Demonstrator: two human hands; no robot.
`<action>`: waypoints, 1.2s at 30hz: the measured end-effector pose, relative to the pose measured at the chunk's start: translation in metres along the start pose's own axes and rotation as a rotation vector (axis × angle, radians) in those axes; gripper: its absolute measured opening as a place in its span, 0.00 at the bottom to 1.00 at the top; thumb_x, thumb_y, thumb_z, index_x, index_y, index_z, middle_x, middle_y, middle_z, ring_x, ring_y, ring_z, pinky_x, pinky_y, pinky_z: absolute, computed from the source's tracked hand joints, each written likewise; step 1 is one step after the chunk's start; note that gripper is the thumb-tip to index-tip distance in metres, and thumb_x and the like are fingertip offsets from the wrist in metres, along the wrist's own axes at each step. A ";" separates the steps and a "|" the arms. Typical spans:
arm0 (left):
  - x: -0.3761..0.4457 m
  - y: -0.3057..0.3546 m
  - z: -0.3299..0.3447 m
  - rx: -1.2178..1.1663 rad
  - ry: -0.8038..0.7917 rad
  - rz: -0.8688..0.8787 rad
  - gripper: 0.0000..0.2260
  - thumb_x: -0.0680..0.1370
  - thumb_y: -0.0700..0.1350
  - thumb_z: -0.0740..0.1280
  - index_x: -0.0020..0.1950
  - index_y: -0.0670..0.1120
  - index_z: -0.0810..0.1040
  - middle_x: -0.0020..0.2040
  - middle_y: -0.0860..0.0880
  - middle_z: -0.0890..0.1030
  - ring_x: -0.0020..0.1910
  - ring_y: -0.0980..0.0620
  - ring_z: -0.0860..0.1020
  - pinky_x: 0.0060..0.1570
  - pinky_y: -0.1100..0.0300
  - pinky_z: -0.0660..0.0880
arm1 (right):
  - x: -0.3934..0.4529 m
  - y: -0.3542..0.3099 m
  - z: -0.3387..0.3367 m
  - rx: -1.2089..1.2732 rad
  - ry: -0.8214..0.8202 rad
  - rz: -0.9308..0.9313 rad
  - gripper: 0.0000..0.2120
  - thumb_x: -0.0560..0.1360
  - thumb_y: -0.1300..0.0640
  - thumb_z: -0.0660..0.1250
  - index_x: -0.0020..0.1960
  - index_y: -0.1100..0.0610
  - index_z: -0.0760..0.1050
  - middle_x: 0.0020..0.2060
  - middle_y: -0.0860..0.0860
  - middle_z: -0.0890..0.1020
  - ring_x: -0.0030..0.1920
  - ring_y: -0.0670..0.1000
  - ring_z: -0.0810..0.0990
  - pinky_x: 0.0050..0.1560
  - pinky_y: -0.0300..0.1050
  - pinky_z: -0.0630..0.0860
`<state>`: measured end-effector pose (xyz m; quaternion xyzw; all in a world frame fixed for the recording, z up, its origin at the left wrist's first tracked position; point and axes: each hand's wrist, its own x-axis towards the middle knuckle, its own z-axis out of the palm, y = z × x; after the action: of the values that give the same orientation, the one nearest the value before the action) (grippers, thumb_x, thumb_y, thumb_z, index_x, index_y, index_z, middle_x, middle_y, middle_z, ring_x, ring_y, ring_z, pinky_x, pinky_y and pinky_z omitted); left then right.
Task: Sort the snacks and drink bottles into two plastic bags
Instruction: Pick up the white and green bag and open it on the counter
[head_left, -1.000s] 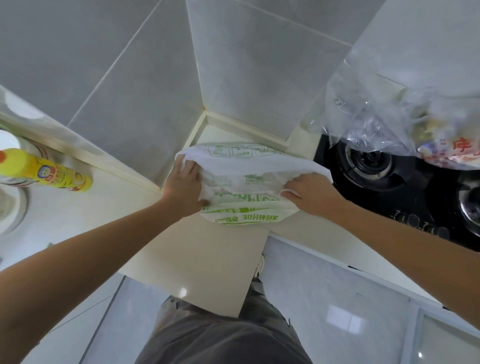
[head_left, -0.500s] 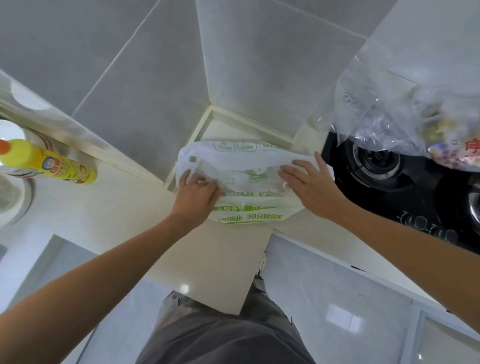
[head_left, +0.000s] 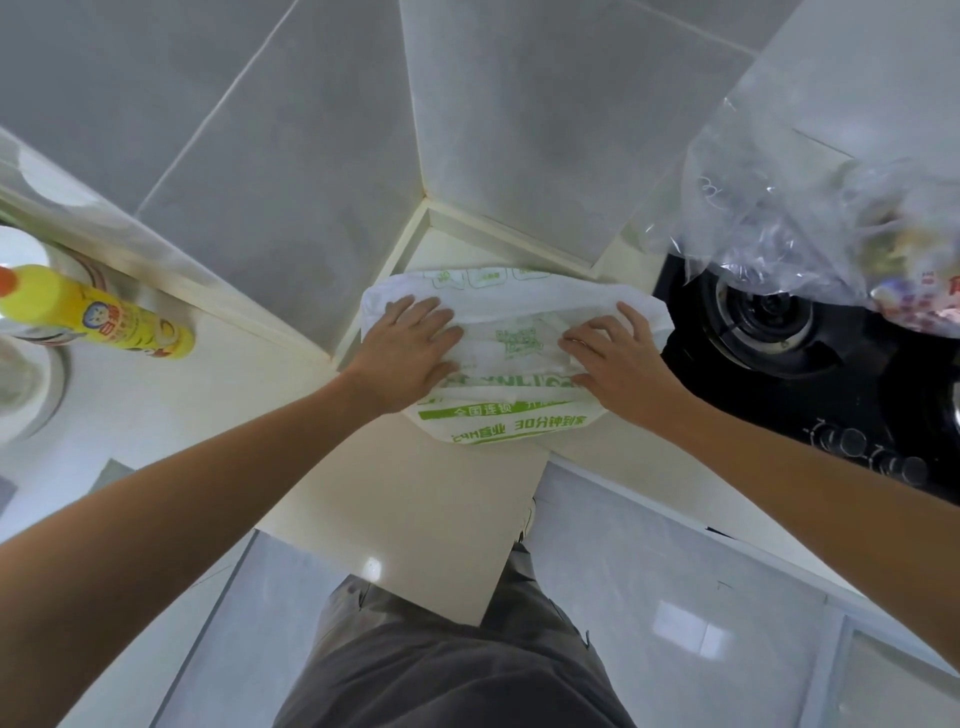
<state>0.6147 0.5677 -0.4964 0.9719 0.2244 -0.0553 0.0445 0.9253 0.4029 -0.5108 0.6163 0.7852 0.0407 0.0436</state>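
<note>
Both palms press flat, fingers spread: left hand (head_left: 410, 358) and right hand (head_left: 621, 364) on the white bag (head_left: 511, 343), centre frame, on the counter (head_left: 415, 499).

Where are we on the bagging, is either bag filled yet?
Partly done: the clear bag over the stove already holds packaged items. In hand: the left hand and right hand lie flat on the white bag, which lies flattened on the counter, apparently empty. Left: opening and filling it; no loose snacks or drink bottles show.
</note>
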 end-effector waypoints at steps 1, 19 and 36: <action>0.003 -0.001 0.002 0.017 -0.043 -0.029 0.25 0.82 0.60 0.59 0.68 0.43 0.77 0.69 0.41 0.76 0.73 0.37 0.69 0.75 0.39 0.61 | 0.000 0.000 0.001 -0.019 0.023 -0.002 0.22 0.73 0.51 0.77 0.65 0.54 0.79 0.61 0.50 0.81 0.60 0.59 0.79 0.74 0.70 0.62; 0.030 0.010 0.013 0.275 -0.421 -0.203 0.56 0.69 0.72 0.69 0.82 0.45 0.43 0.78 0.38 0.57 0.76 0.35 0.61 0.76 0.35 0.53 | 0.007 -0.006 -0.002 0.271 -0.488 0.346 0.69 0.54 0.19 0.64 0.84 0.48 0.41 0.81 0.59 0.54 0.78 0.66 0.58 0.72 0.68 0.68; -0.015 -0.001 -0.017 0.152 0.124 0.053 0.39 0.70 0.62 0.76 0.78 0.52 0.69 0.79 0.40 0.64 0.78 0.37 0.62 0.75 0.36 0.58 | -0.007 -0.016 -0.012 0.122 -0.028 -0.145 0.26 0.77 0.53 0.68 0.75 0.50 0.73 0.74 0.47 0.74 0.76 0.58 0.69 0.77 0.67 0.57</action>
<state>0.6022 0.5639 -0.4782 0.9796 0.1963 -0.0107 -0.0420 0.9101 0.3926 -0.5009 0.5598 0.8281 -0.0191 0.0198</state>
